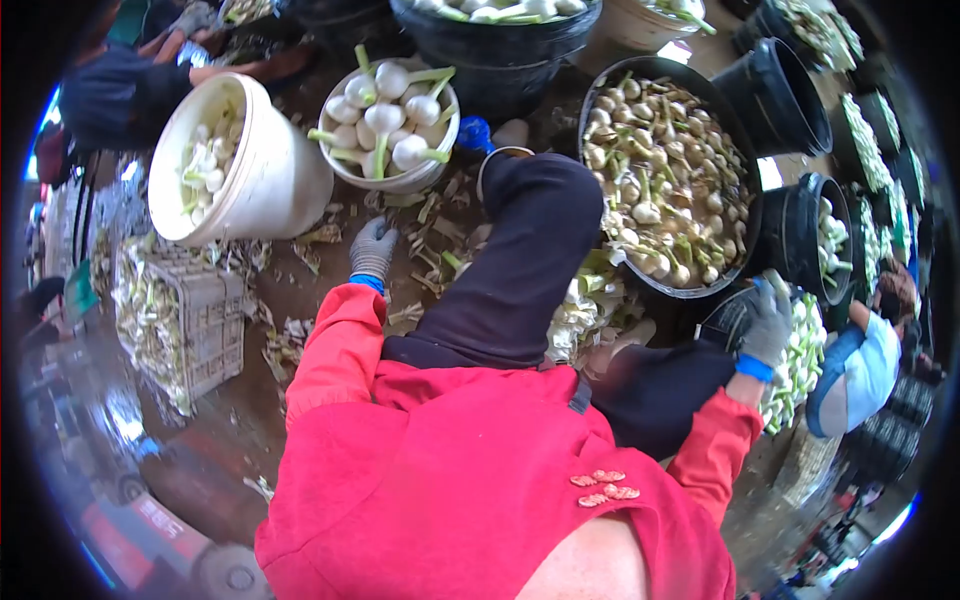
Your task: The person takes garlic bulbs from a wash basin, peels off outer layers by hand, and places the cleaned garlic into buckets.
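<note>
My left hand (pixel 373 250), in a grey knit glove with a blue cuff, hangs low over the littered ground, below a white bucket (pixel 420 180) of large garlic bulbs. Its fingers look curled in; anything inside them is hidden. At the right, my right hand (pixel 768 325), gloved the same way, is over a heap of trimmed garlic (pixel 800 360), its fingers stretched out along the pile's edge. Beside my right leg stands a wide black tub (pixel 755 215) of brownish garlic bulbs in murky water. Peeled leaves (pixel 582 315) lie between my legs.
A tipped white bucket (pixel 285 165) with garlic inside and a plastic crate (pixel 215 330) of garlic are at the left. Black buckets (pixel 770 100) line the right. Another person (pixel 855 375) sits at the right; a dark-clothed person (pixel 120 95) is at the upper left.
</note>
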A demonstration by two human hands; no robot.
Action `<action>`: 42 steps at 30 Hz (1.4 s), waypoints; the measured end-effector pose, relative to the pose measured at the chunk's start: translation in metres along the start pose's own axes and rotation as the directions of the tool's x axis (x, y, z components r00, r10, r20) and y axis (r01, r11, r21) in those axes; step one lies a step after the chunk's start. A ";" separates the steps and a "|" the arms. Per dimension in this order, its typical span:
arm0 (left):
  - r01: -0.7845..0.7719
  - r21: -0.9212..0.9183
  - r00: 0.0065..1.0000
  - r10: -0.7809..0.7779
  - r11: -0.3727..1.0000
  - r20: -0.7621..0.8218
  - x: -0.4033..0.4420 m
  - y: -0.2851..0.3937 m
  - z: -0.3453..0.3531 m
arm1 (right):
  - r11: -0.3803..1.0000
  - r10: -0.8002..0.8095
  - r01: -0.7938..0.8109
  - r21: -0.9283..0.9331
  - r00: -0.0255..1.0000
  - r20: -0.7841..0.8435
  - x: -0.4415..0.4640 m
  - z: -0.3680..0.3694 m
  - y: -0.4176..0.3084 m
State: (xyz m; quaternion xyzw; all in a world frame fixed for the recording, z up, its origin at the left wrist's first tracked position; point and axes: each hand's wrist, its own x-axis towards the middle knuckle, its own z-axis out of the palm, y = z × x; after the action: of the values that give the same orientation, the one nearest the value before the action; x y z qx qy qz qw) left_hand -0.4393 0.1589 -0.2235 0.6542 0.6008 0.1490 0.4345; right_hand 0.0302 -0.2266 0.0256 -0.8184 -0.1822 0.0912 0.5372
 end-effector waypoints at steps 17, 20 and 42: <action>-0.629 0.357 0.577 0.107 0.690 0.810 0.004 -0.017 0.177 | 0.892 0.360 -0.363 -0.271 0.931 -0.060 -0.031 0.066 0.085; -0.635 0.460 0.572 -0.023 0.621 0.820 0.011 -0.001 0.196 | 0.864 0.494 -0.480 -0.154 0.866 0.073 -0.023 0.084 0.106; -0.109 -0.965 0.853 0.521 0.240 0.034 -0.108 0.259 -0.106 | 0.867 -0.058 -0.203 0.456 0.866 0.496 -0.107 0.216 -0.213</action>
State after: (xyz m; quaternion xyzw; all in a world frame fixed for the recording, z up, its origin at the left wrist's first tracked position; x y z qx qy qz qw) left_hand -0.3702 0.1268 0.0666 0.3994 0.1629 0.4366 0.7895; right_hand -0.1852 -0.0106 0.1275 -0.6092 -0.2520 0.3615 0.6593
